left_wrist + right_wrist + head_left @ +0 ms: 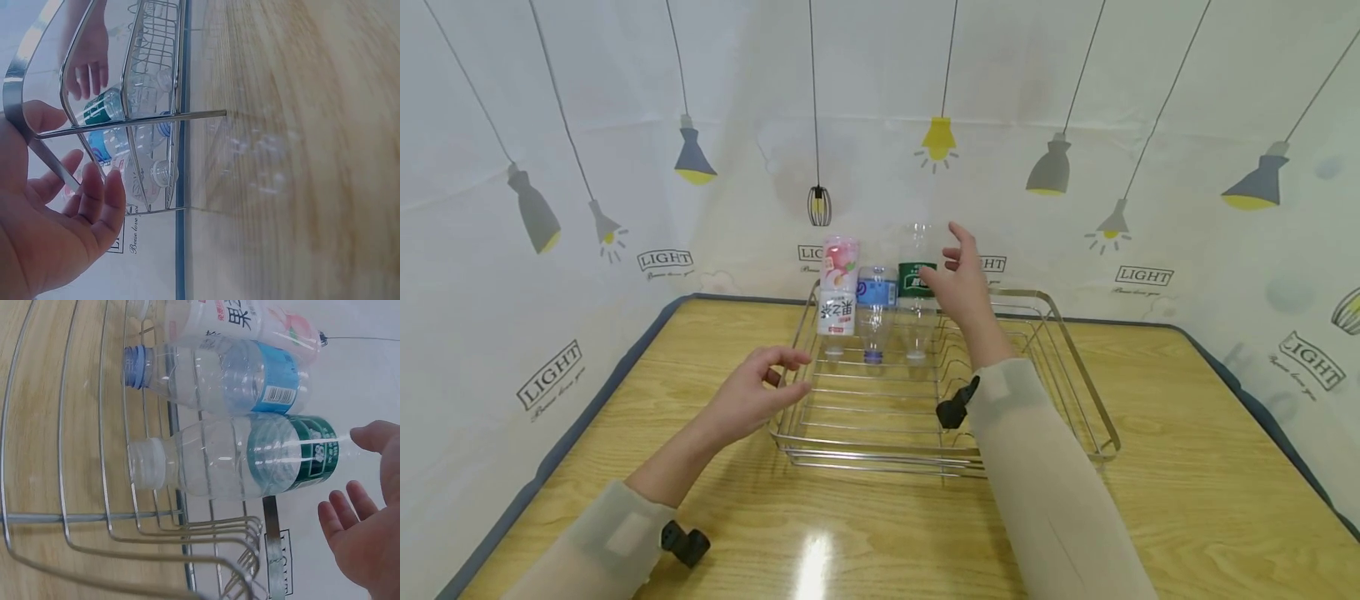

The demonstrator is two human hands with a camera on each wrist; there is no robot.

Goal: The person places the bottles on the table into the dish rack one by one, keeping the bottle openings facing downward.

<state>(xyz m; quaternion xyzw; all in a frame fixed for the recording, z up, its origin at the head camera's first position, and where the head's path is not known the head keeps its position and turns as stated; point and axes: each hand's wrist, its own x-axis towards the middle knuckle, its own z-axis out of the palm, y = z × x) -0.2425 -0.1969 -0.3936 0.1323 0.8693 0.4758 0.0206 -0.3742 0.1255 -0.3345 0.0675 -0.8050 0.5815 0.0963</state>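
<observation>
Three plastic bottles stand upside down in a row at the back of a wire dish rack point(880, 454). From left to right they are a pink and white peach-drink bottle point(838, 287), a clear bottle with a blue label point(278, 375) and purple cap, and a clear bottle with a green label point(315, 450). My right hand point(962, 279) is beside the green-label bottle, thumb and fingers spread around its upturned base. Relaxed and holding nothing, my left hand point(760, 387) hovers at the rack's left side, its fingers near the metal rim point(15, 94).
The rack rests on a wood-grain table point(760, 533). Wire dividers point(1022, 342) fill its right part. Behind stands a pale backdrop point(880, 100) printed with lamps, and a dark blue strip point(696, 297) follows the table's edge.
</observation>
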